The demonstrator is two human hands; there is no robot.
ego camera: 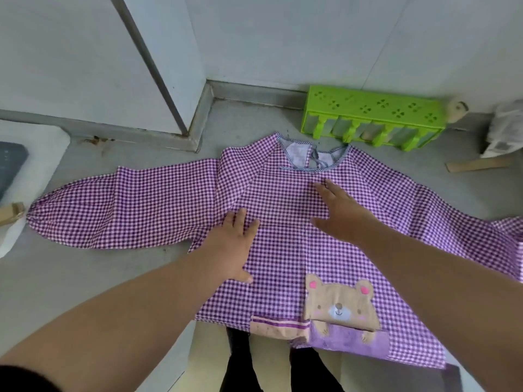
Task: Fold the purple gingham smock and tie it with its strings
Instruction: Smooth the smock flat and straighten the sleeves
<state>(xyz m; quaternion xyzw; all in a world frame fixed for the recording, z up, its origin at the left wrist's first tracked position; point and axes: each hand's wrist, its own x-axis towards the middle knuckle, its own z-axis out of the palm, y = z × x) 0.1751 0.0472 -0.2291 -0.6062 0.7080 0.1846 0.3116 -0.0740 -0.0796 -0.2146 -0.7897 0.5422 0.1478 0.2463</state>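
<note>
The purple gingham smock (283, 267) lies spread flat, front up, on a grey counter, with both long sleeves stretched out to the left and right. A bear patch (339, 301) and a purple pocket sit near its lower hem, which hangs over the counter's front edge. Thin strings (314, 162) lie inside the neckline at the top. My left hand (232, 244) rests palm down, fingers apart, on the smock's left chest. My right hand (339, 210) lies flat on the upper chest just under the neckline. Neither hand grips anything.
A green plastic rack (373, 120) lies on the counter just behind the neckline. A wooden strip (478, 165) and a crumpled white bag (506, 131) sit at the far right. A white appliance (25, 176) stands at the left by the sleeve end. White walls close the back.
</note>
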